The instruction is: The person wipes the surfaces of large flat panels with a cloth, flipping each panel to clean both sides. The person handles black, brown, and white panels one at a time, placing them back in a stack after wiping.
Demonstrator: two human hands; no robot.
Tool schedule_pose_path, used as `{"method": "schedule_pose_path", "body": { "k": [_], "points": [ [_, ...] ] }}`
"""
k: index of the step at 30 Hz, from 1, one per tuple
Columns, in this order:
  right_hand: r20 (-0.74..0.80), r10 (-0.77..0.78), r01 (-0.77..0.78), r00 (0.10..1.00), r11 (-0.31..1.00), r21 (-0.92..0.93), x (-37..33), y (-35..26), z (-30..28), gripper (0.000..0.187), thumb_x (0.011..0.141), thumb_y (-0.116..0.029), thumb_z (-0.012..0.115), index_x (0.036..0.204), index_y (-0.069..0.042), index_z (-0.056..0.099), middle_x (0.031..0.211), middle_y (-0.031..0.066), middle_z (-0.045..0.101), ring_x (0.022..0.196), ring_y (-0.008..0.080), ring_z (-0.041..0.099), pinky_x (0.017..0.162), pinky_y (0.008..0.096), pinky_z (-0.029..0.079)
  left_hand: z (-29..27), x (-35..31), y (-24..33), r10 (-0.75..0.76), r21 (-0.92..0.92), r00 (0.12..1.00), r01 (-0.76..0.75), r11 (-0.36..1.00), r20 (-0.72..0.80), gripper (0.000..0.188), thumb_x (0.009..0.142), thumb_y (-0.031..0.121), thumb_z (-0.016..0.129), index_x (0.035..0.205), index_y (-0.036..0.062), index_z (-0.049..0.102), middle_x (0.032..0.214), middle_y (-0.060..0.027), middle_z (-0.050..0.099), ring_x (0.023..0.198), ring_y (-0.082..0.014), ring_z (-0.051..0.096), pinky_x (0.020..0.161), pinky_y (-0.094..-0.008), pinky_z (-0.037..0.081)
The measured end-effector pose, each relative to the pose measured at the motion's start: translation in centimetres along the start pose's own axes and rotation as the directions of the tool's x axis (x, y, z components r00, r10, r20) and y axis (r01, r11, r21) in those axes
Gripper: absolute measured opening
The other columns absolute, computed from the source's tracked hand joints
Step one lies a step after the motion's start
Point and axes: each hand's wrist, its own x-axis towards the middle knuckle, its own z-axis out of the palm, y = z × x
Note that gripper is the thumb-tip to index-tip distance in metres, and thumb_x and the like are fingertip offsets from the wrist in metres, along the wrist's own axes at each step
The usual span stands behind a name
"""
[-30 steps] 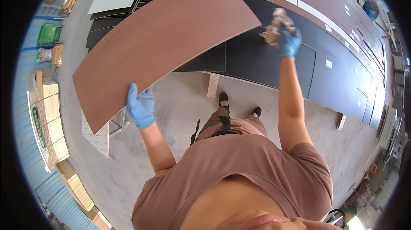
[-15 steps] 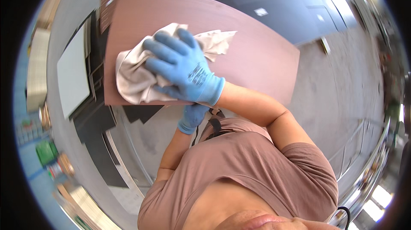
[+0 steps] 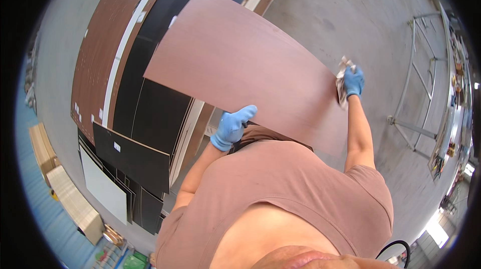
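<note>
Finding: the beige cloth [image 3: 341, 87] has crossed the brown panel [image 3: 240, 58]. In the 0.5-second-old view it was spread over the panel's left part; it is now bunched at the right end. By my judgement, the wiping has reached that end, though how much of the face is clean cannot be told.

Hands: 2, both in blue gloves. The right hand [image 3: 354, 81] is closed around the cloth beside the panel's right edge (whether the cloth presses on the face there, I cannot confirm). The left hand [image 3: 232, 127] has hold of the near edge, with at least 1 digit along the upper side; the rest is partly hidden, so its tightness cannot be told.

Location: the panel lies across the front of the body, partly over the dark boards [image 3: 160, 108] at left. The view has also turned, placing the metal frame [image 3: 416, 129] well apart, at right.
</note>
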Motion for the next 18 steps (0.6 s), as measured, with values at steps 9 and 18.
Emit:
{"method": "schedule_pose_path", "body": {
  "k": [9, 18],
  "points": [
    [-0.168, -0.961, 0.743, 0.219, 0.052, 0.668, -4.7, -18.7, 0.2, 0.039, 0.077, -0.009, 0.075, 0.116, -0.012, 0.069, 0.118, 0.0126, 0.069, 0.113, 0.0342, 0.063, 0.102, 0.0454, 0.049, 13.0, 12.9, 3.6, -0.517, -0.35, 0.766, 0.638, 0.686, 0.382, 0.017, 0.093, 0.022, 0.072, 0.1, 0.0068, 0.072, 0.086, 0.0008, 0.065, 0.071, -0.0084, 0.053, 0.061, -0.0256, 0.042],
    [0.185, -0.455, 0.289, 0.871, 0.779, 0.556, 8.4, -23.1, 4.6, 0.023, 0.09, -0.027, 0.072, 0.105, -0.01, 0.074, 0.098, 0.0142, 0.074, 0.091, 0.0311, 0.071, 0.083, 0.0403, 0.057, 13.7, 15.1, 5.5, -0.564, -0.213, 0.716, 0.677, 0.705, 0.411, 0.026, 0.096, 0.019, 0.073, 0.114, 0.0007, 0.07, 0.104, -0.002, 0.069, 0.094, -0.0146, 0.062, 0.084, -0.0342, 0.053]
  ]
}}
